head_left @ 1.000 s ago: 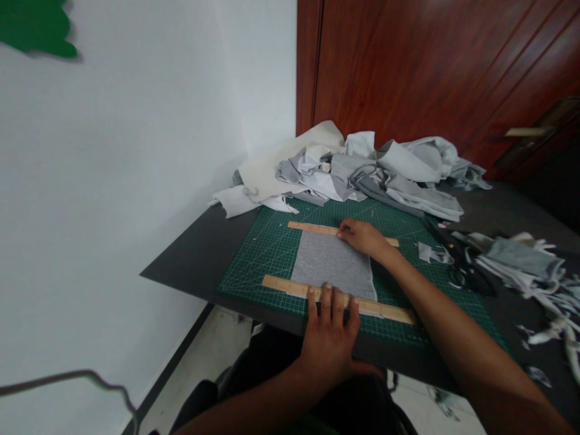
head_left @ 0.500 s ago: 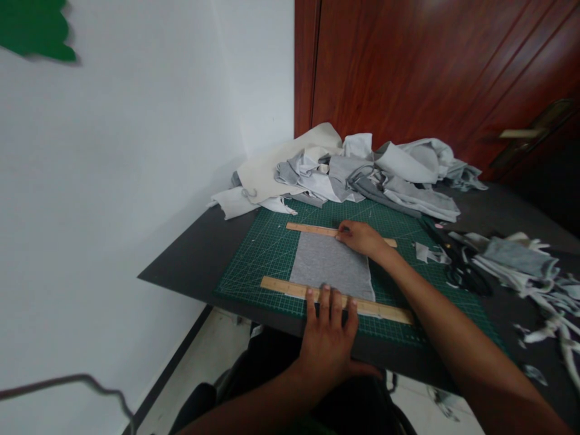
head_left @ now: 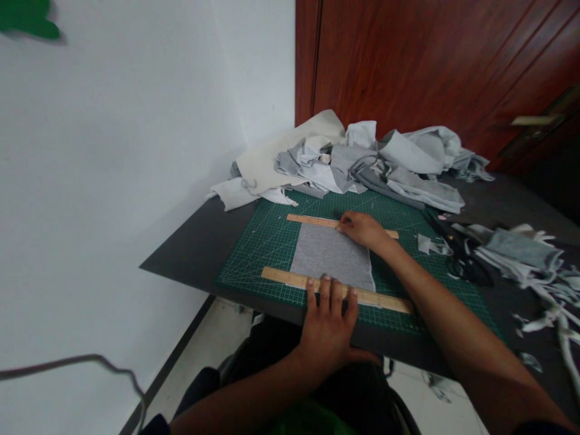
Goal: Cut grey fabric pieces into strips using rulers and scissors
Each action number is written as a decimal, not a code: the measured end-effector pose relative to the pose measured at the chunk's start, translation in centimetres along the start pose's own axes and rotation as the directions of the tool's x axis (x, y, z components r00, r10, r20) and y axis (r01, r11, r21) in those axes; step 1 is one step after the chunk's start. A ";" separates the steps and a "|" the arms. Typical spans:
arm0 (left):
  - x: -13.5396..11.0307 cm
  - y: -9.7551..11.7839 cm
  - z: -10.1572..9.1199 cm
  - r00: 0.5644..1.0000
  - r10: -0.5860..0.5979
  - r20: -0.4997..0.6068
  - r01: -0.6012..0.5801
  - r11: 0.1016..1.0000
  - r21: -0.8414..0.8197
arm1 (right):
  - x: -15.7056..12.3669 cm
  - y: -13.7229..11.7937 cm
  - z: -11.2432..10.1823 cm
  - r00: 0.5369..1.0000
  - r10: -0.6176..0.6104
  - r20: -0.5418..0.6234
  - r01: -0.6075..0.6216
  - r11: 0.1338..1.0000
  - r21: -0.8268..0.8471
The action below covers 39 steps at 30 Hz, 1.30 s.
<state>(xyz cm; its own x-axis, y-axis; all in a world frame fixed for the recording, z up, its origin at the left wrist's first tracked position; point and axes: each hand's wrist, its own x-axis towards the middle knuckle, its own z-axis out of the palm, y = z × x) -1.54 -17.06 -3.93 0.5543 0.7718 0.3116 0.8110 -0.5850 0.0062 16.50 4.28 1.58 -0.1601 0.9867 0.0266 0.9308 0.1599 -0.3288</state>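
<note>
A grey rectangle of knit fabric (head_left: pixel 330 255) lies flat on a green cutting mat (head_left: pixel 254 257). One wooden ruler (head_left: pixel 312 219) runs along its far edge, and a second wooden ruler (head_left: pixel 283 276) crosses its near edge. My left hand (head_left: pixel 327 329) presses on the near ruler with its fingers stretched out and spread, thumb out to the right. At the far ruler, my right hand (head_left: pixel 360 229) has its fingertips pinched together on the ruler's edge, where it meets the fabric. The exact grip of these fingertips is partly hidden.
Crumpled grey and white cloth (head_left: pixel 403 163) is heaped along the back, before a wooden door (head_left: pixel 421 66). Black scissors (head_left: pixel 464 260) and small fabric scraps (head_left: pixel 430 244) lie at the right. Beyond them is a pile of cloth strips (head_left: pixel 521 257). A white wall (head_left: pixel 149 121) borders the left.
The whole view has shifted slightly, so the table sits a little higher in the picture. Both hands keep their places on the rulers, and the fabric has not visibly moved.
</note>
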 end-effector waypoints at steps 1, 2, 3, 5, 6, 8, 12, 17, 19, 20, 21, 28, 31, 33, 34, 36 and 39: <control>0.0 0.0 0.0 1.000 -0.001 0.000 0.001 1.000 0.001 | 0.0 0.0 0.0 1.000 0.003 -0.001 -0.003 1.000 -0.001; 0.0 0.0 0.0 1.000 0.000 0.000 0.000 1.000 0.002 | -0.1 -0.1 -0.1 1.000 0.003 -0.001 -0.003 1.000 -0.002; 0.0 0.0 0.0 1.000 0.001 0.000 -0.001 1.000 0.003 | -0.1 -0.1 -0.1 1.000 0.000 -0.001 0.000 1.000 -0.002; 0.0 0.0 -0.1 1.000 0.005 0.005 -0.005 1.000 0.000 | -0.3 -0.3 -0.3 1.000 -0.004 -0.005 0.004 1.000 -0.001; 0.0 0.0 -0.1 1.000 0.003 0.006 -0.003 1.000 -0.003 | -0.3 -0.4 -0.3 1.000 -0.004 -0.005 0.004 1.000 0.000; 0.0 0.0 -0.1 1.000 0.001 0.005 -0.001 1.000 -0.011 | -0.4 -0.5 -0.5 1.000 -0.001 -0.005 0.001 1.000 -0.002; 0.1 0.0 0.0 1.000 -0.006 -0.002 0.006 1.000 -0.015 | -0.5 -0.8 -0.7 1.000 0.017 0.001 -0.017 1.000 0.001; 0.2 0.0 0.0 1.000 -0.014 -0.006 0.014 1.000 -0.013 | -0.3 -0.9 -0.8 1.000 0.024 -0.003 -0.024 1.000 0.004; 0.3 0.0 0.0 1.000 -0.011 -0.008 0.011 1.000 -0.009 | -0.2 -0.8 -0.7 1.000 0.026 -0.004 -0.026 1.000 -0.007; 0.3 0.0 -0.1 1.000 -0.009 -0.009 0.009 1.000 -0.007 | -0.2 -0.8 -0.6 1.000 0.025 -0.001 -0.025 1.000 -0.011; 0.3 0.0 -0.1 1.000 -0.008 -0.009 0.008 1.000 -0.004 | -0.1 -0.7 -0.6 1.000 0.023 0.002 -0.023 1.000 -0.015; 0.3 -0.1 0.1 1.000 -0.010 -0.018 0.010 1.000 0.007 | 0.0 -0.8 -0.6 1.000 -0.008 -0.003 0.008 1.000 -0.019; 0.2 -0.2 0.2 1.000 -0.010 -0.017 0.010 1.000 0.001 | -0.2 -0.9 -0.7 1.000 -0.028 0.003 0.028 1.000 -0.013; 0.2 -0.2 0.2 1.000 -0.009 -0.018 0.009 1.000 -0.001 | -0.2 -0.9 -0.7 0.999 -0.038 0.005 0.038 0.999 -0.009; 0.2 -0.2 0.3 1.000 -0.009 -0.019 0.009 1.000 -0.001 | -0.2 -0.9 -0.7 0.999 -0.042 0.004 0.042 0.999 -0.008; 0.2 -0.2 0.3 1.000 -0.011 -0.015 0.011 1.000 0.003 | -0.2 -0.8 -0.6 0.999 -0.050 0.004 0.050 0.999 -0.004; 0.2 -0.3 0.3 1.000 -0.010 -0.009 0.010 1.000 0.008 | -0.1 -0.8 -0.6 0.998 -0.058 0.007 0.058 0.998 -0.002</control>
<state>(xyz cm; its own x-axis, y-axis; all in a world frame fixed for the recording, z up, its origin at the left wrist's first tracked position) -1.57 -16.68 -4.13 0.5442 0.7757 0.3197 0.8182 -0.5749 0.0020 15.92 4.05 2.37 -0.2162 0.9756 0.0390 0.9204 0.2170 -0.3252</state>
